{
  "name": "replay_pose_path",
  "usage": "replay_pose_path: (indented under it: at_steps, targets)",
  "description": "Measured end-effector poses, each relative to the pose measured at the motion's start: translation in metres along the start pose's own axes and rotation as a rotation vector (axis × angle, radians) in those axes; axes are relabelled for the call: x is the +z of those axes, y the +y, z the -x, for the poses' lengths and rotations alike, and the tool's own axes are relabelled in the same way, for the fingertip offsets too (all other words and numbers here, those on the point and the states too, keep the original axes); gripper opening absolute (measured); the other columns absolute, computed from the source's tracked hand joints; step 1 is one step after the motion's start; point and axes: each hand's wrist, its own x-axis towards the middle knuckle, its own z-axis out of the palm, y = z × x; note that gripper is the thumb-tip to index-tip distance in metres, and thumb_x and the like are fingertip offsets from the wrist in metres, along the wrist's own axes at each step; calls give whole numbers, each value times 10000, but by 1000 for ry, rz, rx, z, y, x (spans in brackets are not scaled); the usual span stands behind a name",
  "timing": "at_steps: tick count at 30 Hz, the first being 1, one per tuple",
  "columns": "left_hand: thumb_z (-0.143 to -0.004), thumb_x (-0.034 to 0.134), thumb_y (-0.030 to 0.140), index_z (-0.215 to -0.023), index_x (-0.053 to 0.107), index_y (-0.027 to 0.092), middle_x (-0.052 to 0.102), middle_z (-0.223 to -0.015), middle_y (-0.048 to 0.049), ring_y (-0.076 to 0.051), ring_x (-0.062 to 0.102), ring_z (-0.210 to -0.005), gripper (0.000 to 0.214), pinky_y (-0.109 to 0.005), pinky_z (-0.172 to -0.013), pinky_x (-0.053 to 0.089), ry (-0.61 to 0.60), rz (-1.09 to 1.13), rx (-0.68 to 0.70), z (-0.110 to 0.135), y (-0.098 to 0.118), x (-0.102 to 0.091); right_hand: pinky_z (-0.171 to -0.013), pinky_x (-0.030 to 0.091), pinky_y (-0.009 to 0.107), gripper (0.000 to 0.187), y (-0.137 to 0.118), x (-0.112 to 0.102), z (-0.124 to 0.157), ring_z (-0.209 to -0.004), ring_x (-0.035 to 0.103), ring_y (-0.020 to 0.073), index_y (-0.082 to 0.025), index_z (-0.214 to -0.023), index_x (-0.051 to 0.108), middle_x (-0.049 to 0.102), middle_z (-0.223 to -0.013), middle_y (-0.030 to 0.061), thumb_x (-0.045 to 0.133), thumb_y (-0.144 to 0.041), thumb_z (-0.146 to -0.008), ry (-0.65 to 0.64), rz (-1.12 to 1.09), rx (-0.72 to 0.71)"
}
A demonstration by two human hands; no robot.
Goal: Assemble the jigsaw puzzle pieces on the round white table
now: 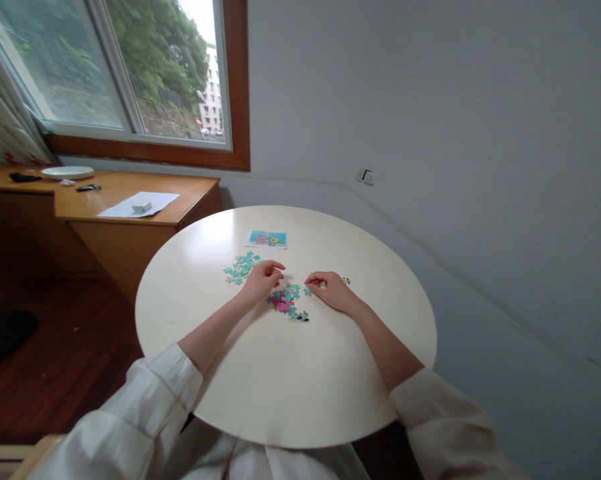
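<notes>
A partly joined jigsaw puzzle (281, 301), with a pink figure and teal parts, lies on the round white table between my hands. My left hand (264, 279) hovers at its upper left, fingers bent and a gap between thumb and forefinger; nothing shows in it. On the other side, my right hand (329, 289) has its fingertips drawn together at a small teal puzzle piece (307, 291), just right of the joined part. Loose teal puzzle pieces (243, 267) form a pile beyond my left wrist. A few more pieces (347, 281) lie partly hidden behind my right hand.
The round table (280, 387) has a picture card (266, 239) of the cartoon scene near its far side. To the left stands a wooden desk (195, 200) with paper (163, 202), a small white box (141, 207) and a white plate (69, 173). A wall rises at the right.
</notes>
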Motion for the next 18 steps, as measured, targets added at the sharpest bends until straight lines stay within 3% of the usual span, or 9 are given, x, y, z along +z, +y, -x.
replay_pose_path:
  at_steps: [12,18]
  targets:
    - [-622,499,153,-774,584,136,555,-579,13,-73,462,-471,175,-194,-479,381,-1,-3,2,1,1,1,-617,405,235,147,-3,-2,1,-617,526,109,-155,-785,617,610,-666,7,525,-256,-729,-69,17,9]
    - [-623,497,156,-776,584,133,555,-589,11,-75,469,-484,177,-198,-493,383,2,-16,-7,3,4,2,-775,336,310,112,-9,-4,1,-722,522,133,-197,-781,617,616,-708,-8,618,-239,-677,-19,267,-76]
